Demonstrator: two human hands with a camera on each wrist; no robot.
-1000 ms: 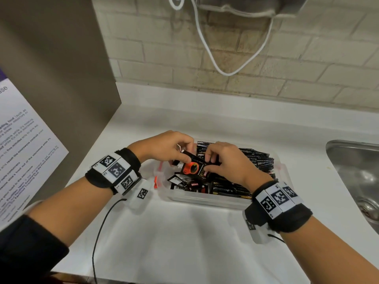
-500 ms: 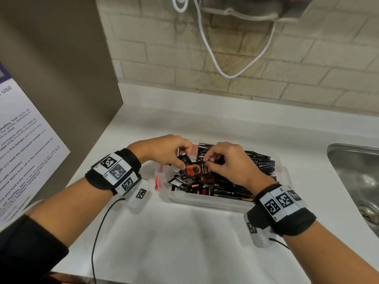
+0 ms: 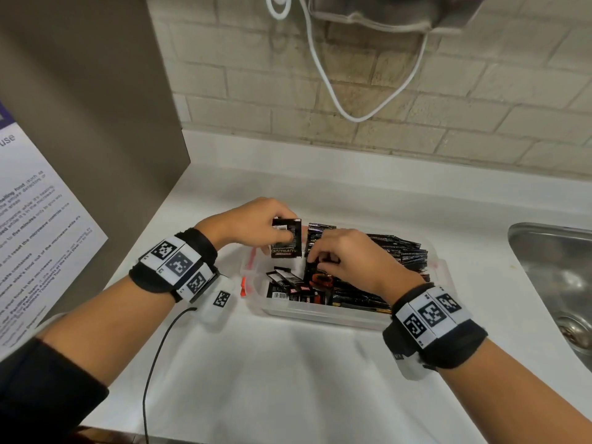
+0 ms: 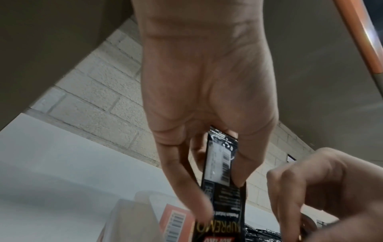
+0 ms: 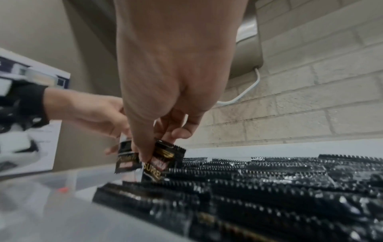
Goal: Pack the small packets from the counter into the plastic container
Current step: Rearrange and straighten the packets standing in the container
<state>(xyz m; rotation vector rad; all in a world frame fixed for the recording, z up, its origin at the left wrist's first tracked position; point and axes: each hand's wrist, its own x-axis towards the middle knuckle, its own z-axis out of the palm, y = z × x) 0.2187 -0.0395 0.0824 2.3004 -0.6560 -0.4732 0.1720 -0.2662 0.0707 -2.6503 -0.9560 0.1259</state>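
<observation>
A clear plastic container [image 3: 323, 315] sits on the white counter, filled with rows of small black packets [image 3: 400, 251]. My left hand [image 3: 256, 222] pinches one black packet [image 3: 286, 238] upright above the container's left end; the left wrist view shows the same packet [image 4: 219, 172] between thumb and fingers. My right hand [image 3: 346, 257] pinches another black packet [image 5: 163, 160] and holds it down among the packed rows [image 5: 269, 188]. Loose packets [image 3: 288, 283], one with an orange mark, lie in the container's left part.
A steel sink [image 3: 557, 283] lies to the right. A brown panel with a printed notice [image 3: 35, 219] stands on the left. A white cable [image 3: 336, 91] hangs on the brick wall behind. A thin black wire [image 3: 160, 363] runs from my left wrist across the counter.
My left hand has lifted a black packet upright out of the loose pile. My right hand has let go of the orange-marked packet's area and pinches a packet lower in the container.
</observation>
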